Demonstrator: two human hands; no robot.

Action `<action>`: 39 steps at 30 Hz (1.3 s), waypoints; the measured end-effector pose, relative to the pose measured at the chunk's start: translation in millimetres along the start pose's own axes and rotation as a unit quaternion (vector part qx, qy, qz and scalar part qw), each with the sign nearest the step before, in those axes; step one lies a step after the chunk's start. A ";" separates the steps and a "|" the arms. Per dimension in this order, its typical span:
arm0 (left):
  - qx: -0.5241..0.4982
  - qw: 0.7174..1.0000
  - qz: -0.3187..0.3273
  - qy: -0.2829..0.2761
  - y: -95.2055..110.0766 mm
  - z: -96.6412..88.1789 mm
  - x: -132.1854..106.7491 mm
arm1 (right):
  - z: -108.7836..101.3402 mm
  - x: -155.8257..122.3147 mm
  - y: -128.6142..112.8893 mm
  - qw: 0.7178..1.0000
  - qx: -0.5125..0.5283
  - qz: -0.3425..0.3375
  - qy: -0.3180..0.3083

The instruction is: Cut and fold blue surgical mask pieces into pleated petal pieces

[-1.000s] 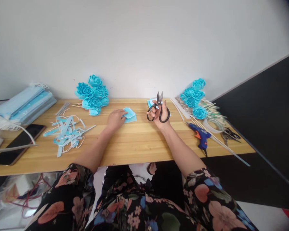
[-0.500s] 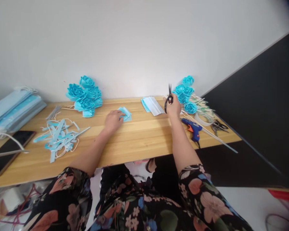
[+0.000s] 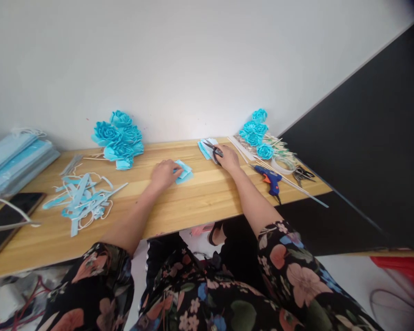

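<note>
My left hand [image 3: 164, 174] is at the middle of the table, fingers drawn together at the left edge of a small light-blue piece of mask fabric [image 3: 184, 174]. Its fingertips partly cover that edge. To the right, my right hand [image 3: 227, 159] grips black-handled scissors [image 3: 216, 152], their blades slightly apart and pointing to the upper left. The scissors lie over the flat blue and white mask pieces [image 3: 204, 150] near the wall, and part of these pieces is hidden beneath the hand and scissors.
Blue fabric roses [image 3: 119, 138] stand at the left rear, others [image 3: 255, 131] at the right. Cut strips and ear loops [image 3: 84, 197], stacked masks [image 3: 17, 158] and a phone [image 3: 12, 220] lie left. A blue glue gun [image 3: 271, 177], tape roll [image 3: 283, 164] and pliers [image 3: 302, 174] lie right.
My right hand has brought the scissors down and left from beside the roses, onto the flat mask pieces. My left hand stays at the small blue piece. The view has shifted slightly.
</note>
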State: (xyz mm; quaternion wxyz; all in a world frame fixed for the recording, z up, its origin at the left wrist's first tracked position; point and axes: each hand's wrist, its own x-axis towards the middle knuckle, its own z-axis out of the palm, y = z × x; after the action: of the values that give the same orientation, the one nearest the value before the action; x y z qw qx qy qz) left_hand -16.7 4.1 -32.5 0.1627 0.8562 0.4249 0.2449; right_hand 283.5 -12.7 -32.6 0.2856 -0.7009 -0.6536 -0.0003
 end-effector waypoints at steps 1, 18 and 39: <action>0.026 1.000 0.006 -0.002 0.3 0.7 -0.3 | 2.0 -0.1 -0.8 1.000 -0.006 -0.006 -0.012; 0.092 0.994 -0.037 0.041 -22.9 -10.3 8.0 | -38.2 -91.7 -70.9 0.920 0.190 -0.249 -0.236; -0.138 0.989 0.052 0.011 -10.9 -1.8 4.7 | -78.0 -39.4 -26.3 0.941 -0.279 0.025 -0.190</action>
State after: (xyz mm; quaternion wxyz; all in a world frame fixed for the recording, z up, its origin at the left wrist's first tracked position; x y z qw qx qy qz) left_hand -22.4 14.4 -35.0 0.2618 0.8435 0.3437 0.3192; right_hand 282.8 -80.5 28.4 -0.0510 -0.7559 -0.6514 -0.0422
